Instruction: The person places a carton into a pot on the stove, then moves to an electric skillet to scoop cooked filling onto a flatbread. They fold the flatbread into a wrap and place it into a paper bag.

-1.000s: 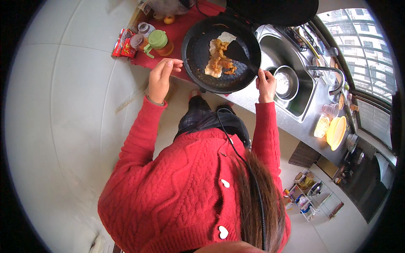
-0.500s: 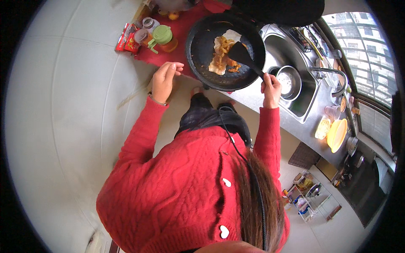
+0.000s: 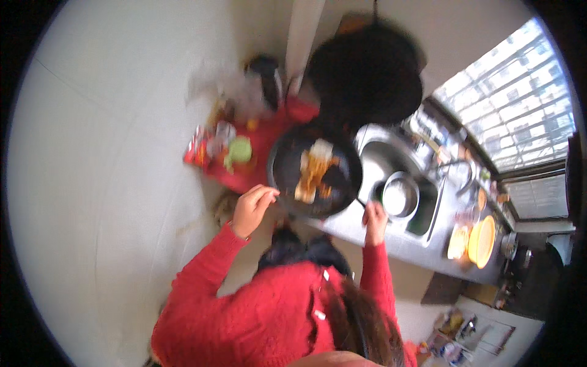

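Observation:
A black frying pan (image 3: 287, 165) stands at the counter's left end. In it lie pale flat pieces (image 3: 306, 192) topped with orange-brown food (image 3: 317, 166). My right hand (image 3: 374, 221) is closed round the handle of a black spatula (image 3: 335, 177), whose dark blade rests in the pan, right of the food. At the pan's lower left rim is my left hand (image 3: 249, 211), fingers bent together and fingertips apparently pinching the edge. Blur hides the exact contact.
Right of the pan is a steel sink (image 3: 373, 144) with a metal bowl (image 3: 400, 196) and faucet (image 3: 469, 171). A yellow basket (image 3: 483, 241) stands farther right. A green-lidded jar (image 3: 239, 148) and red packet (image 3: 195, 147) sit on the red surface at left. A large dark round shape (image 3: 367, 73) hangs behind.
The view has tilted up, showing more wall and window. My left hand has come to the pan's rim, its fingers closing. The spatula blade has slid off the food toward the pan's right side.

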A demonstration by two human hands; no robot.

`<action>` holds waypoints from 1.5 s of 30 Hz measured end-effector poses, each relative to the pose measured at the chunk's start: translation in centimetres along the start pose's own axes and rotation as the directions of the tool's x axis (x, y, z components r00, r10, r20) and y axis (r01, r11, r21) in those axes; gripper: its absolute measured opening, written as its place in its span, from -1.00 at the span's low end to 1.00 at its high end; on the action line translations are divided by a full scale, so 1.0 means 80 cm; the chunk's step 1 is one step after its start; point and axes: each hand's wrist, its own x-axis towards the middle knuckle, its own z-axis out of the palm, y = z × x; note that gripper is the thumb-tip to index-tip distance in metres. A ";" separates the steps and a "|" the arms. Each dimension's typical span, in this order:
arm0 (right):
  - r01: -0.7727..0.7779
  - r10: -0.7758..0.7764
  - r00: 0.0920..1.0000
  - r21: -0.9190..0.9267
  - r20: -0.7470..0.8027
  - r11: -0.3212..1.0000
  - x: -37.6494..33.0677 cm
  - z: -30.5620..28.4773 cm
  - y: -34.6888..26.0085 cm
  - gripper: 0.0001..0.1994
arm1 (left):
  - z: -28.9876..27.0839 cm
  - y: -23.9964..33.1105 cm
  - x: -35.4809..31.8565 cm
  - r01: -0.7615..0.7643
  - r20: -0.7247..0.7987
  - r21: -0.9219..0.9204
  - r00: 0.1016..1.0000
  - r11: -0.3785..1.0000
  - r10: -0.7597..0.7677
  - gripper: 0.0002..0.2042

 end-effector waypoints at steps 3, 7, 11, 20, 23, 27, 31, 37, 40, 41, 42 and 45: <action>-0.012 0.008 0.999 0.113 0.038 0.994 -0.001 0.005 -0.002 -0.71 | -0.051 0.096 0.113 -0.357 -0.048 0.259 0.923 0.897 0.381 -0.85; -0.025 0.022 1.000 0.144 0.022 0.989 -0.003 0.012 0.006 -0.75 | -0.059 0.216 0.308 -0.553 -0.042 0.302 0.806 0.777 0.590 -0.78; -0.093 0.096 0.995 0.104 -0.025 0.990 -0.013 0.012 0.014 -0.75 | -0.007 0.323 0.485 -0.512 0.151 0.691 0.792 0.510 0.591 -0.65; -0.081 0.107 0.987 0.206 -0.118 0.975 -0.031 -0.010 0.020 -0.79 | 0.132 0.409 0.694 -0.262 -0.029 0.869 0.821 0.420 0.571 -0.48; -0.106 0.143 0.980 0.247 -0.139 0.963 -0.034 -0.020 0.026 -0.80 | 0.141 0.415 0.722 -0.208 -0.042 0.904 0.827 0.373 0.561 -0.52; -0.104 0.149 0.978 0.275 -0.147 0.956 -0.034 -0.027 0.030 -0.81 | 0.142 0.421 0.740 -0.265 -0.016 0.853 0.847 0.449 0.531 -0.61; -0.137 0.192 0.975 0.367 -0.117 0.920 -0.032 -0.031 0.027 -0.81 | 0.149 0.414 0.717 -0.268 -0.145 0.842 0.723 0.469 0.675 -0.60; -0.115 0.161 0.982 0.375 -0.095 0.920 -0.031 -0.045 0.030 -0.83 | 0.099 0.417 0.612 -0.455 0.041 0.844 0.581 0.283 0.813 -0.69; -0.089 0.133 0.988 0.397 -0.083 0.913 -0.025 -0.046 0.035 -0.80 | 0.033 0.416 0.545 -0.519 0.047 0.814 0.506 0.260 0.862 -0.73; -0.092 0.135 0.987 0.374 -0.088 0.923 -0.023 -0.045 0.036 -0.80 | 0.010 0.414 0.521 -0.527 0.050 0.820 0.458 0.226 0.888 -0.75; -0.091 0.133 0.986 0.350 -0.100 0.932 -0.019 -0.043 0.036 -0.79 | -0.017 0.412 0.497 -0.534 0.055 0.824 0.406 0.189 0.912 -0.76; -0.092 0.119 0.990 0.308 -0.070 0.947 -0.016 -0.036 0.032 -0.78 | -0.096 0.397 0.426 -0.532 0.049 0.839 0.279 0.112 0.959 -0.80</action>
